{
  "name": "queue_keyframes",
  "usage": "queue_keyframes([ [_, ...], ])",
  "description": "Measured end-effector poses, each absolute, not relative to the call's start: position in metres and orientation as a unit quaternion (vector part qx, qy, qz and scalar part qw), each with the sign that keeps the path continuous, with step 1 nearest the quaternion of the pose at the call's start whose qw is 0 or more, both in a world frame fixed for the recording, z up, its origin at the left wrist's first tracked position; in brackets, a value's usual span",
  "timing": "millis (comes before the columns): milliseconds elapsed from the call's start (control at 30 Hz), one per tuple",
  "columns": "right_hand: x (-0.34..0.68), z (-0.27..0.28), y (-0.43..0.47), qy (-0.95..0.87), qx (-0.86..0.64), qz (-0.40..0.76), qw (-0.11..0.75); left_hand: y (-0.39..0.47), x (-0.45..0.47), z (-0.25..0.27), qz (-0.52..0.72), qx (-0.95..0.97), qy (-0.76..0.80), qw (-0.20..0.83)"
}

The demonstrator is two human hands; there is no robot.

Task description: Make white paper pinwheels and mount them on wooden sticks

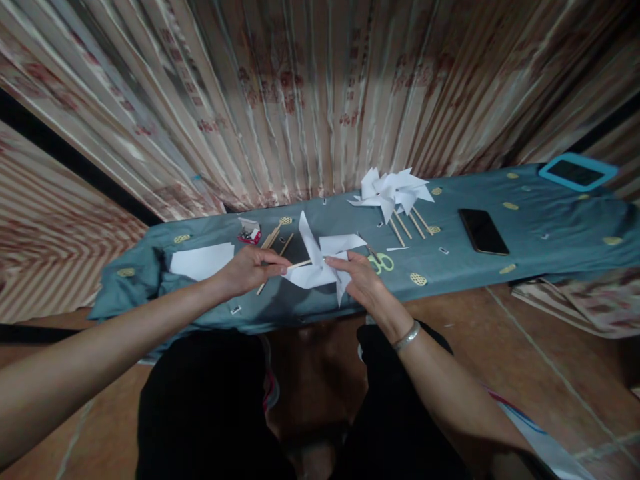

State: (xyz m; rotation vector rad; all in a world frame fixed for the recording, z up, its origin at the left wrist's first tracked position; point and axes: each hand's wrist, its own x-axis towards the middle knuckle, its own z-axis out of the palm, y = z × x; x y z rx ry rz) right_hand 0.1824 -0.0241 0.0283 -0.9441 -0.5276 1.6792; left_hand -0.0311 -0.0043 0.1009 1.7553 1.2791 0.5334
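Observation:
A white paper pinwheel [316, 272] is held between my two hands above the cloth-covered bench. My left hand [255, 269] pinches its thin wooden stick [300, 265], which points right toward the pinwheel's centre. With thumb and fingers, my right hand [361, 273] grips the paper near the middle, where the thumb hides part of the centre. Loose wooden sticks [273, 239] lie just behind my left hand. Green-handled scissors [383, 263] rest beside my right hand, their blades partly hidden.
Finished-looking pinwheels [387, 193] lie stacked at the back. A small red box [249, 233] and white paper sheets [200, 259] are on the left. A black phone [483, 231] and a blue-framed tablet [579, 172] lie right on the green cloth [450, 280]. Curtains [320, 100] hang behind.

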Motion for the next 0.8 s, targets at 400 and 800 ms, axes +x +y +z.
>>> queue_keyframes([
  [400,0.180,0.028,-0.027,-0.222,-0.397,0.710,0.538,-0.013,-0.033,0.089,0.185,0.650,0.552,0.489],
  [800,0.182,0.017,-0.028,-0.257,-0.419,0.726,0.481,-0.042,-0.029,0.073,0.207,0.570,0.560,0.565],
])
